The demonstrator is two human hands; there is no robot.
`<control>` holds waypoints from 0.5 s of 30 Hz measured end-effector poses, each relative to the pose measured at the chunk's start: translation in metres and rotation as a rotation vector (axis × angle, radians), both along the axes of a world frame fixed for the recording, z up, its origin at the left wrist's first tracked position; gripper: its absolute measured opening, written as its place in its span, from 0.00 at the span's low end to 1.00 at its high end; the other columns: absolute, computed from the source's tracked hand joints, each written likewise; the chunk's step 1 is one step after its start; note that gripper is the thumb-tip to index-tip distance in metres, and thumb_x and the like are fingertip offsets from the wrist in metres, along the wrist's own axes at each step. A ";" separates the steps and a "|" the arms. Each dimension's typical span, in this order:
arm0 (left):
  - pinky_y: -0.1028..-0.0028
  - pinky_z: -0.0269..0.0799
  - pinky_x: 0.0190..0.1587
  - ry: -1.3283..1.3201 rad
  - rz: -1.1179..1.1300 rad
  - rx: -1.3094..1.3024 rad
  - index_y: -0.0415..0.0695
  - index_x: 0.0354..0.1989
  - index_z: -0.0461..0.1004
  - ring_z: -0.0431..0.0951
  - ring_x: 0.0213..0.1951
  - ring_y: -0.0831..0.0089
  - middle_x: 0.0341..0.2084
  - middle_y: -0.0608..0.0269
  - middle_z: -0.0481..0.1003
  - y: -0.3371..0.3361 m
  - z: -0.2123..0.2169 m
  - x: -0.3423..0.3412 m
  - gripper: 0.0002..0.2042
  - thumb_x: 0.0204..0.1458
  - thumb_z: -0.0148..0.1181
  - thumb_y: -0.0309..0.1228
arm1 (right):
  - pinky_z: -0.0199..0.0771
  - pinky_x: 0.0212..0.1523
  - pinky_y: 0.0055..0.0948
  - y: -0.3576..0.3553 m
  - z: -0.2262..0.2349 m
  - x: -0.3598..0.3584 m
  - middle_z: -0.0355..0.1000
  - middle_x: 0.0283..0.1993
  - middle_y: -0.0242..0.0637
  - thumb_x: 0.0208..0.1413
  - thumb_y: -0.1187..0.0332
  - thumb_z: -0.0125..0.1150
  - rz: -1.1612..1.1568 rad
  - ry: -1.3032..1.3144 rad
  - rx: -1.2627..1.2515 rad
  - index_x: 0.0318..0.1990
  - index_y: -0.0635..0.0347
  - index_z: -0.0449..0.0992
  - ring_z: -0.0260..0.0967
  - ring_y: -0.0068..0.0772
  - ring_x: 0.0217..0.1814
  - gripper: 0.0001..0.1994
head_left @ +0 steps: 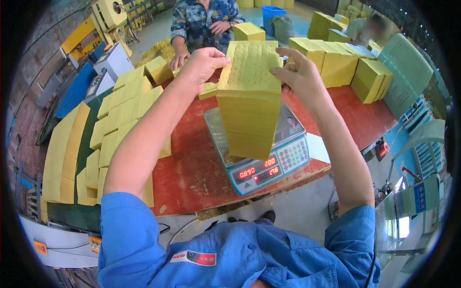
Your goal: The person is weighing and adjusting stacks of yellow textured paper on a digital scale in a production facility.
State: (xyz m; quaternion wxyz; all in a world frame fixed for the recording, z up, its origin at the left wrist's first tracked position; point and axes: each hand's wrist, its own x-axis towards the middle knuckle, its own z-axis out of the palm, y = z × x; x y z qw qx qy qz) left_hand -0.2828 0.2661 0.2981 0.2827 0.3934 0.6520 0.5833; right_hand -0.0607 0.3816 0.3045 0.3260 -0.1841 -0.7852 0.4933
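Observation:
A tall stack of yellow paper, its top sheet marked with rows of curved punched cuts, stands upright on a digital weighing scale with lit red digits. My left hand is closed at the stack's upper left edge, thumb against the top sheets. At the upper right edge, my right hand pinches the sheets between thumb and bent fingers. Part of the fingers of both hands is hidden behind the paper. Most of the weighing plate lies under the stack.
The scale rests on a red table. Many yellow paper blocks line the left side; more blocks stand at the back right. A co-worker in a patterned shirt faces me across the table. A green chair is at right.

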 end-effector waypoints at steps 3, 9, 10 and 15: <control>0.79 0.69 0.25 0.007 -0.002 -0.008 0.42 0.35 0.75 0.74 0.24 0.80 0.25 0.67 0.76 -0.002 -0.005 0.000 0.06 0.53 0.63 0.30 | 0.65 0.24 0.22 -0.003 -0.001 0.002 0.68 0.22 0.34 0.51 0.74 0.62 0.017 0.060 -0.056 0.60 0.73 0.64 0.65 0.21 0.21 0.28; 0.79 0.69 0.33 0.027 -0.011 0.010 0.40 0.36 0.76 0.74 0.30 0.80 0.29 0.66 0.76 -0.010 -0.011 0.003 0.07 0.52 0.64 0.29 | 0.62 0.23 0.22 -0.014 -0.004 0.009 0.67 0.21 0.32 0.50 0.74 0.62 0.019 0.029 0.014 0.58 0.71 0.66 0.63 0.19 0.20 0.26; 0.79 0.69 0.36 0.064 -0.023 0.033 0.39 0.36 0.76 0.74 0.32 0.80 0.30 0.66 0.76 -0.010 -0.012 0.003 0.08 0.52 0.65 0.29 | 0.62 0.23 0.22 -0.016 -0.005 0.010 0.67 0.21 0.32 0.50 0.74 0.62 0.009 0.036 0.016 0.58 0.70 0.66 0.63 0.19 0.20 0.26; 0.79 0.69 0.39 0.057 -0.018 0.027 0.38 0.37 0.76 0.74 0.34 0.80 0.30 0.67 0.76 -0.009 -0.019 0.007 0.08 0.52 0.65 0.29 | 0.61 0.23 0.23 -0.013 -0.014 0.009 0.67 0.20 0.32 0.50 0.74 0.61 -0.002 0.060 -0.010 0.56 0.69 0.68 0.63 0.19 0.20 0.23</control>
